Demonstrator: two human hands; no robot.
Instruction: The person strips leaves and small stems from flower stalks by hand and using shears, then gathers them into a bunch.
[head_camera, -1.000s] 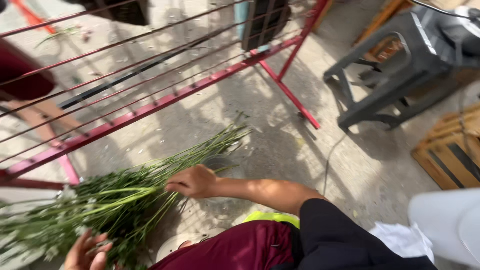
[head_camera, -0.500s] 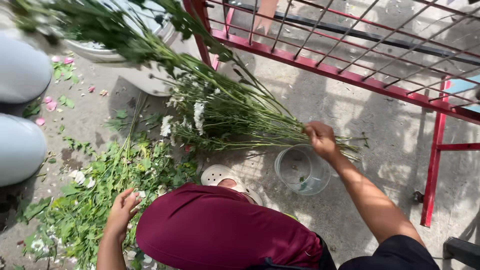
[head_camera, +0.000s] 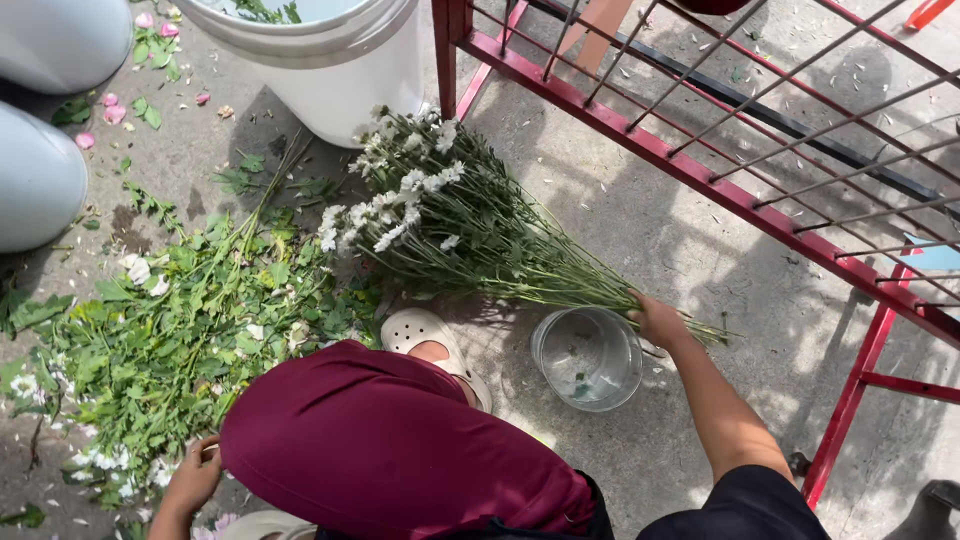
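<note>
My right hand (head_camera: 658, 322) grips the stems of a bunch of white flowers (head_camera: 430, 210), which lies on the concrete with its blooms pointing toward a white bucket (head_camera: 335, 60). My left hand (head_camera: 192, 478) reaches down to the near edge of a pile of green leaves and cut stems (head_camera: 170, 340); whether it holds anything is hidden. My maroon-clad knee (head_camera: 390, 450) fills the bottom middle, with a white clog (head_camera: 425, 335) just beyond it.
A small clear plastic tub (head_camera: 588, 358) stands next to my right hand. A red metal rack (head_camera: 700, 170) with thin bars crosses the upper right. White rounded containers (head_camera: 40, 170) sit at the left edge. Pink petals (head_camera: 110, 108) lie scattered nearby.
The view has swung down and left. My right hand has laid the flower bunch flat on the ground near the bucket, and my left hand stays at the leaf pile.
</note>
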